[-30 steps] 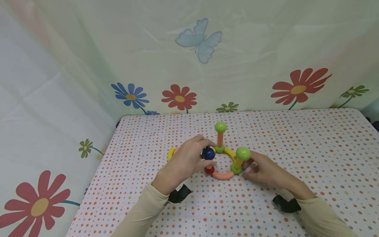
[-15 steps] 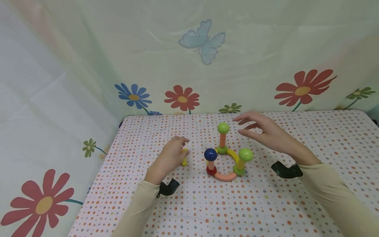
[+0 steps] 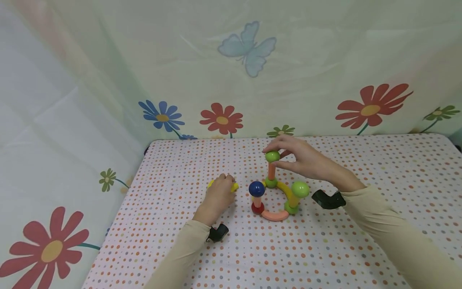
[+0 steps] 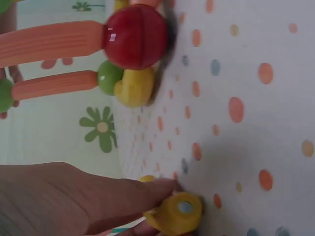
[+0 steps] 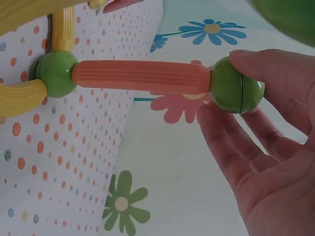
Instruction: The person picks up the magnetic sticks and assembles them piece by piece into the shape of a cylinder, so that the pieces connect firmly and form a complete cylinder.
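Observation:
My right hand (image 3: 302, 158) pinches the green ball (image 5: 231, 86) between thumb and fingers. That ball tops an upright orange rod (image 5: 142, 76), whose foot sits in a lower green ball (image 5: 58, 73). Off to the left, my left hand (image 3: 221, 195) holds a yellow curved piece (image 4: 174, 214) low over the table, a round silvery spot showing on its end. Between the hands stands a ring of balls and curved pieces. It includes a red ball (image 4: 137, 37) under a rod topped by a blue ball (image 3: 256, 188), and a pink curved piece (image 3: 275, 216).
At the ring's right corner, another green ball (image 3: 300, 189) tops a yellow rod. The spotted tablecloth (image 3: 267, 257) covers the table. Behind it hangs a flowered curtain (image 3: 306, 72).
My right hand has left the ring's right corner, risen, and come left onto the far green ball. My left hand has let go near the blue ball and moved left to the yellow curved piece.

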{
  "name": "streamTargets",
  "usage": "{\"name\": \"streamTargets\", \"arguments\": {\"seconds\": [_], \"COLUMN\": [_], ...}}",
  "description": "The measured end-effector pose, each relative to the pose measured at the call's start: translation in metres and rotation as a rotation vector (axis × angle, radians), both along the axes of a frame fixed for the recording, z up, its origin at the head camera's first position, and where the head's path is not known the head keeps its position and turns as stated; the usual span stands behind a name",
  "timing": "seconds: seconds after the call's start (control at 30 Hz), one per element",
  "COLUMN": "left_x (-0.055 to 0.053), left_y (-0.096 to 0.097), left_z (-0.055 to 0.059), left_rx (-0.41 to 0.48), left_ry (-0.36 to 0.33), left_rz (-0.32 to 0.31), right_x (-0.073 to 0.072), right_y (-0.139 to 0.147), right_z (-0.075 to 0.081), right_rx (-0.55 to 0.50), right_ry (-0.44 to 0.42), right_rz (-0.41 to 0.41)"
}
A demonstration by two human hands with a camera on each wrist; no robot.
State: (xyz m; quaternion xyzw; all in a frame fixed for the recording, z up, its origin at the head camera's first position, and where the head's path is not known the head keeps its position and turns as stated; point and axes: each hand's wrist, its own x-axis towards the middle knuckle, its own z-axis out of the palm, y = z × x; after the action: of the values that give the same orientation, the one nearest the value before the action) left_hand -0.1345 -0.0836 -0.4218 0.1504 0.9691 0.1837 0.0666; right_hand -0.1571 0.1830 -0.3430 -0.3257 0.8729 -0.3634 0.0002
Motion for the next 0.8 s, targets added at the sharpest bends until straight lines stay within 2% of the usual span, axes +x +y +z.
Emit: {"name": "streamTargets", "arguments": {"seconds": [0.1, 0.23, 0.33, 0.47, 0.57, 0.63, 0.8], "left_x": [-0.002, -0.008, -0.015, -0.023, -0.026, -0.027, -0.029], "left_y": [0.002, 0.0, -0.002, 0.0, 0.007, 0.013, 0.027], "left_z": [-0.002, 0.001, 0.014, 0.037, 0.053, 0.062, 0.069], "left_rx": [0.0, 0.1, 0.255, 0.424, 0.477, 0.498, 0.509], "left_ry": [0.035, -0.01, -0.079, -0.092, -0.089, -0.111, -0.172], "left_rz": [-0.002, 0.013, 0.02, -0.037, -0.085, -0.106, -0.13], "right_x": [0.0, 0.0, 0.0, -0.001, 0.0, 0.001, 0.002], "right_y": [-0.001, -0.002, -0.003, -0.002, -0.001, 0.0, 0.002], "right_z": [-0.002, -0.002, -0.002, -0.003, -0.004, -0.005, -0.006], "right_rx": [-0.01, -0.022, -0.026, -0.034, -0.041, -0.045, -0.057], "right_ry": [-0.012, -0.023, -0.024, -0.025, -0.031, -0.034, -0.035], "right_rz": [-0.005, -0.011, -0.013, -0.011, -0.013, -0.014, -0.007]}}
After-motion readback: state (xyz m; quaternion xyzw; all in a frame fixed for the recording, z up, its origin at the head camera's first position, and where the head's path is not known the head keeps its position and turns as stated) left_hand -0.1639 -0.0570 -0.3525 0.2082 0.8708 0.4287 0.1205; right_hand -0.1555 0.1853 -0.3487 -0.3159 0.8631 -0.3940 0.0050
